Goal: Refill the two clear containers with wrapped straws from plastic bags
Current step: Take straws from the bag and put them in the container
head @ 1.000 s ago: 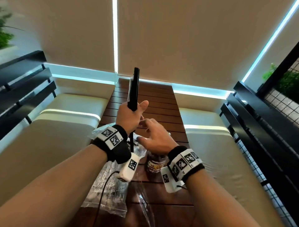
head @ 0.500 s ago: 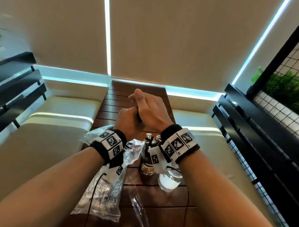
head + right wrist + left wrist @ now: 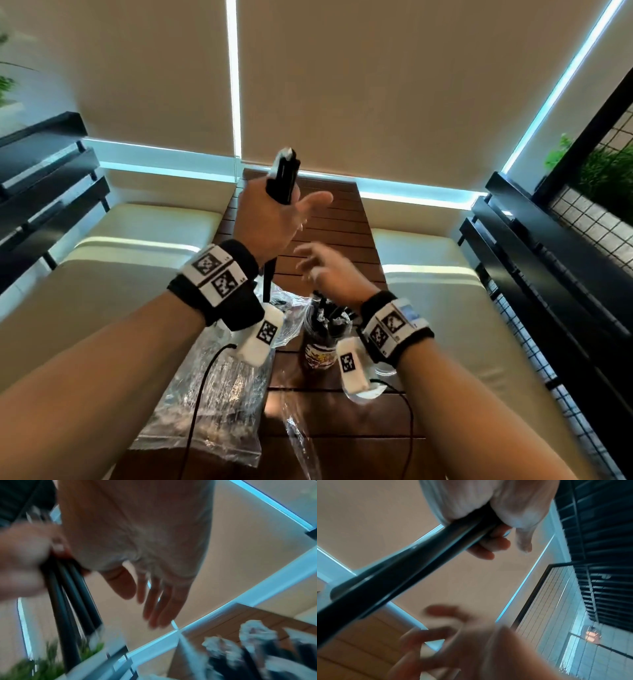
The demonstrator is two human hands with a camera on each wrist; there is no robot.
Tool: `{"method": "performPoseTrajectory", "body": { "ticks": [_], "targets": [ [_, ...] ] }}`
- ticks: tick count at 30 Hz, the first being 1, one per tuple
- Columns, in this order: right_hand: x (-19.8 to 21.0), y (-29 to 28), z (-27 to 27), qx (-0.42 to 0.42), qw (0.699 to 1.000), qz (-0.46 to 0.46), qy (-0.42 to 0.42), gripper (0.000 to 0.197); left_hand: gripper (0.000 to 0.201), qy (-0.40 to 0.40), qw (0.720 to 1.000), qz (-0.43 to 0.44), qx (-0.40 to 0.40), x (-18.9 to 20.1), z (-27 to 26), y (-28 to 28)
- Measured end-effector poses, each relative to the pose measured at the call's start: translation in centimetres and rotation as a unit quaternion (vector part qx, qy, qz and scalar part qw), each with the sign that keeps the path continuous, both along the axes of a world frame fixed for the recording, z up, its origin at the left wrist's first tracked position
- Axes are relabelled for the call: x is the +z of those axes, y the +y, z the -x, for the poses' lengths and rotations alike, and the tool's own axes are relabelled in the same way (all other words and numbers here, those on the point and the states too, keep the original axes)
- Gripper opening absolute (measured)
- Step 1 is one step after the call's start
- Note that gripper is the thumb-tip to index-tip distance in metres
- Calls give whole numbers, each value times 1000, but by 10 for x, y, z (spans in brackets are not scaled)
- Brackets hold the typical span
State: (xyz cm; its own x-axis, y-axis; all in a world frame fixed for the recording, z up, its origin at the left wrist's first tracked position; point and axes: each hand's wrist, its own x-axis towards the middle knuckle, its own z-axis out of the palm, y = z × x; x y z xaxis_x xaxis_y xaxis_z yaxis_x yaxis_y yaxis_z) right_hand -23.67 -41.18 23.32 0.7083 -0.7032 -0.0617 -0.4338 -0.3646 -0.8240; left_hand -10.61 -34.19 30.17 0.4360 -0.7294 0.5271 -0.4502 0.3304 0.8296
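A slatted wooden table (image 3: 342,219) is seen between two cream cushions, with clear bags (image 3: 212,404) lying on its near left part. A container (image 3: 323,329) of straws stands just right of them, under the right hand (image 3: 329,270), whose fingers are spread and hold nothing. A bundle of black straws (image 3: 284,178) is gripped upright above the table in the left hand (image 3: 270,219).

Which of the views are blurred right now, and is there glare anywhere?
Head view: mostly sharp, bright light strips glaring between the blinds, right hand slightly smeared. Left wrist view: straws in the left hand fairly clear, right hand below heavily blurred. Right wrist view: motion blur throughout.
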Motion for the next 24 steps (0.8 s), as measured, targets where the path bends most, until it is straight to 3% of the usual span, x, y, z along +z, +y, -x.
{"method": "performPoseTrajectory", "body": {
  "ticks": [2,5,7,9,12,16,20,22,24],
  "targets": [
    [-19,5,0,71,994,-68,45,59,52,27,999,29,-27,12,-1,3],
    [-34,18,-10,106,987,-112,52,80,53,59,995,54,-54,18,2,4],
    [-34,27,-20,105,988,-95,63,67,54,65,994,58,-65,17,7,5],
    [-27,33,-30,58,996,-35,59,25,58,62,994,61,-65,15,10,7],
    [-26,29,-37,-6,999,-3,32,31,56,53,995,68,-56,12,11,11],
    [-35,19,-43,-72,997,-14,15,23,39,38,998,23,-40,-2,11,6],
    [-30,14,-32,-49,997,-42,39,51,37,43,999,-4,-33,-16,15,1],
    [-23,8,-11,-35,996,35,73,68,39,51,998,-8,-32,-23,13,-3],
    [-20,-1,11,-67,975,168,130,79,40,55,998,-7,-33,-34,11,-9]
  ]
}}
